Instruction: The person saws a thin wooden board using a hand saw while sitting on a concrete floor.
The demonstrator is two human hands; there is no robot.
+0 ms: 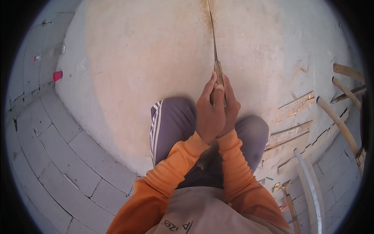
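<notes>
Both my hands are wrapped around the wooden handle point(219, 70) of a long, narrow-bladed tool. Its dark blade point(214, 39) points straight away from me and is seen nearly edge-on, so its kind does not show clearly. My left hand point(210, 115) is closed over the grip with the thumb lying along it. Pressed against it from the right, my right hand point(231, 103) is closed on the same handle, its lower fingers partly hidden. Brown specks point(206, 17) lie on the pale surface along both sides of the blade's far part. My knees are bent on either side of my wrists.
A pale, worn surface point(144, 58) spreads ahead, bordered at left by grey blocks point(62, 152). A pink cup point(57, 76) and a clear container point(59, 49) are at far left. On the right are wooden strips point(290, 132), curved wooden poles point(337, 119) and a long metal strip point(311, 189).
</notes>
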